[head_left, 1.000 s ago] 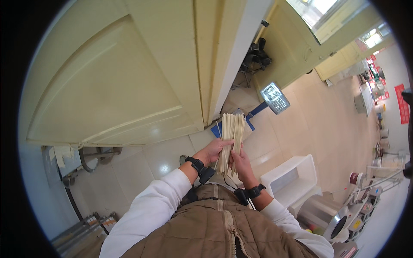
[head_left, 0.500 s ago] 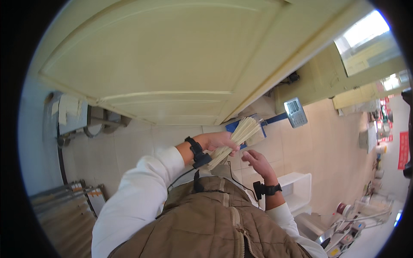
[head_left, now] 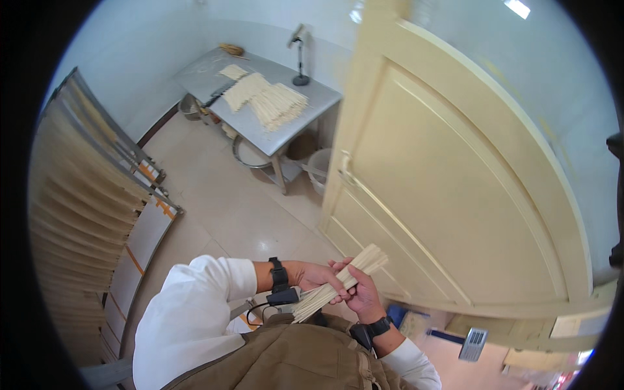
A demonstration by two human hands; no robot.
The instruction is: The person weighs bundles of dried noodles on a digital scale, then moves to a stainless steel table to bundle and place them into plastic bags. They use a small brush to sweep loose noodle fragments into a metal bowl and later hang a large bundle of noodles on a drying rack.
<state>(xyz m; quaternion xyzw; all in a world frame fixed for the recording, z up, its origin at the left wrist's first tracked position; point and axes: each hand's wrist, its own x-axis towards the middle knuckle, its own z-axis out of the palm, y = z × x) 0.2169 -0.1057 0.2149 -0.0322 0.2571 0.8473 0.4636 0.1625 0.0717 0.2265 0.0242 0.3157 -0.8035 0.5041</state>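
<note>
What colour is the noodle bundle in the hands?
Pale cream thin dried noodle bundle, head view.

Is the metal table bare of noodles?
No: pale noodles lie in heaps on the metal table by the far wall, beside a small stand.

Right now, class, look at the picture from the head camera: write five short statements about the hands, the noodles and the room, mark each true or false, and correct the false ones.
1. Both hands hold one noodle bundle. True.
2. The left hand is bare at the wrist. False: it wears a black strap.
3. The table carries loose noodles. True.
4. The door is dark blue. False: it is cream.
5. The rack stands at the person's right. False: at the left.
</note>
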